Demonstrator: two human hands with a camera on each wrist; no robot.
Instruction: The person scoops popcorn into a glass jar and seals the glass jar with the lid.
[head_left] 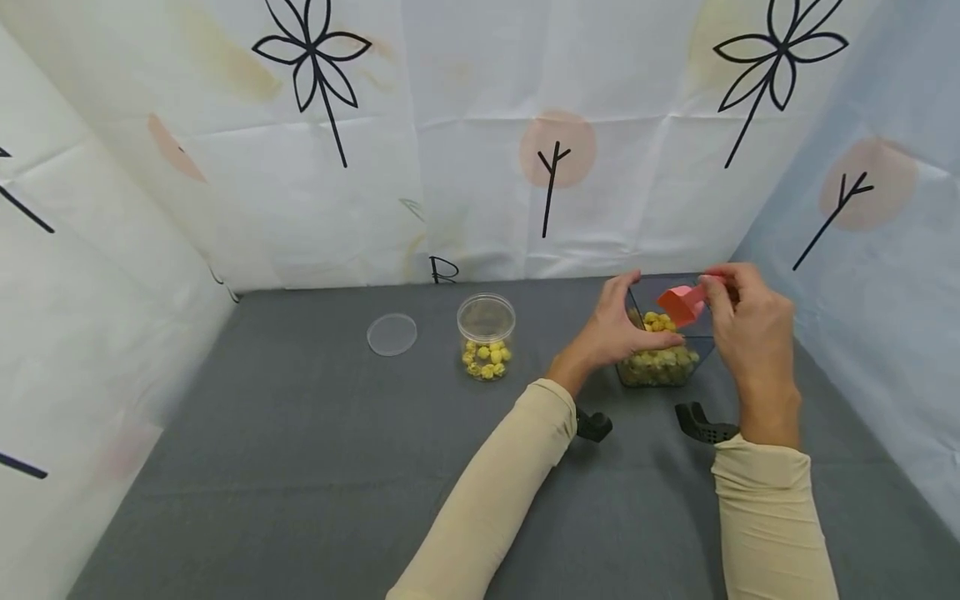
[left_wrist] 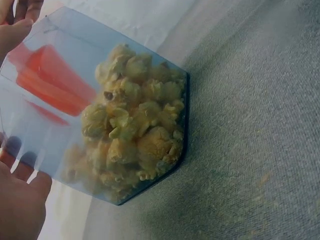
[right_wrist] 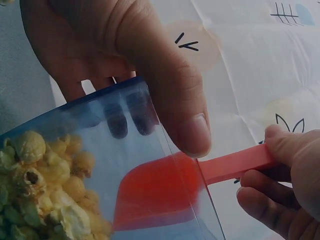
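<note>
Tilting the tinted tub [head_left: 667, 350] of popcorn [head_left: 660, 365] near the desk's far right edge, left hand [head_left: 622, 329] clasps its rim. Right hand [head_left: 750, 321] pinches red scoop [head_left: 681, 304], handle right, bowl pointing left into tub.

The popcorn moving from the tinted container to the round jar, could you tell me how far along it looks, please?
Done: the clear round plastic jar is open, its lid beside it, a shallow layer of yellow popcorn inside. In hand: the left hand steadies the tinted blue container while the right hand holds the red plastic scoop in it. Left: most popcorn remains there.
</note>
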